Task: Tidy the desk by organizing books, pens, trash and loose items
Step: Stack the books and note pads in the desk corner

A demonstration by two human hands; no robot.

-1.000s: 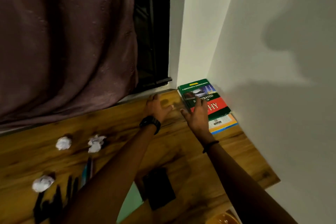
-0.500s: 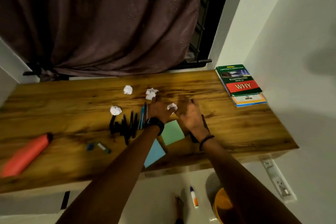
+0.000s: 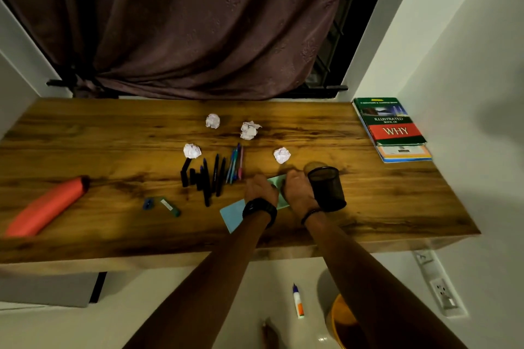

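Though books [image 3: 392, 125] stacked far right, pens [image 3: 212, 178], paper balls [image 3: 192, 151] lie loose; left hand [image 3: 261, 188], right hand [image 3: 299, 189] meet over green notepad [image 3: 276, 179], grip unclear

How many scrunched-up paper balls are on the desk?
4 paper balls. Two lie toward the back, one by the black pens, one just beyond the hands, which might hide another.

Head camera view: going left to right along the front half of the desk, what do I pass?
Red roll, blue sharpener, green eraser, black markers, coloured pens, left hand, right hand, mesh pen cup, book stack.
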